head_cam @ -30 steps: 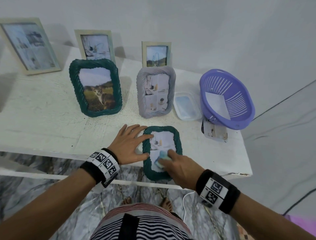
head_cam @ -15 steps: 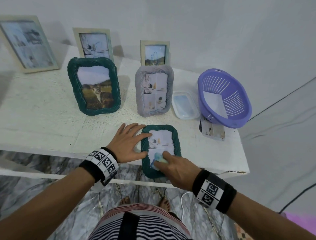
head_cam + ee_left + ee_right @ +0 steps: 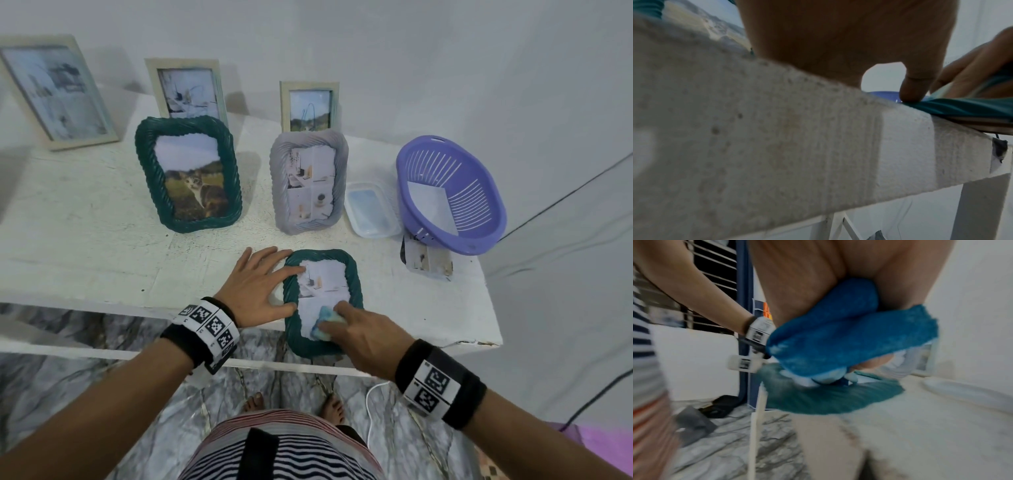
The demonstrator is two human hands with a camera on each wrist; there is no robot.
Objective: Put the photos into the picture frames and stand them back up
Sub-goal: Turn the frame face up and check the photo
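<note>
A small dark-green woven frame (image 3: 357, 278) lies flat at the table's front edge, face up, with a photo (image 3: 323, 278) in it. My left hand (image 3: 255, 286) lies spread flat beside it, fingertips and thumb on its left rim (image 3: 962, 106). My right hand (image 3: 356, 334) grips a crumpled blue cloth (image 3: 325, 323) (image 3: 838, 340) and presses it on the lower part of the frame's front. A larger green frame (image 3: 187, 173) with a cat photo and a grey frame (image 3: 308, 186) stand upright behind.
Three pale wooden frames (image 3: 56, 90) (image 3: 186, 89) (image 3: 310, 104) stand along the wall. A purple basket (image 3: 479, 219) holding a sheet sits at the right, a clear lidded box (image 3: 371, 209) beside it, loose photos (image 3: 426, 262) in front of it. The table edge (image 3: 394, 337) runs under the flat frame.
The right hand has slid the blue cloth over the lower part of the flat frame, a little toward me. The left hand stays spread at the frame's left rim.
</note>
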